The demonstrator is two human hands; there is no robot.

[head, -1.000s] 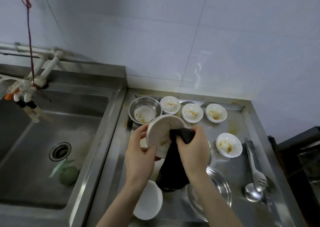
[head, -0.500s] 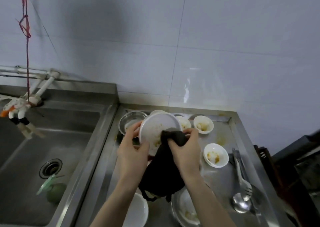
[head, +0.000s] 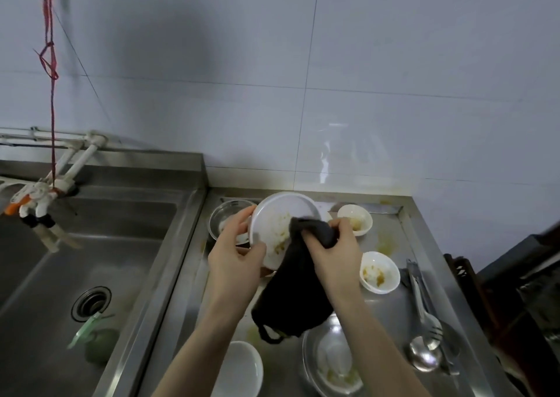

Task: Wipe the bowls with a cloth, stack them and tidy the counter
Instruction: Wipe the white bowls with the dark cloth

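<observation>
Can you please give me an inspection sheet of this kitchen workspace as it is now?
Surface: steel counter, yellowish smears.
Job's things: white bowl tilted, food residue inside; dark cloth at its rim; two soiled small bowls; clean-looking white bowl.
Clutter: steel bowl, steel plate, spoon, tongs.
Grippers: left hand grips the white bowl; right hand grips the cloth.
Cables: red cord hanging.
Surroundings: sink, tiled wall.
</observation>
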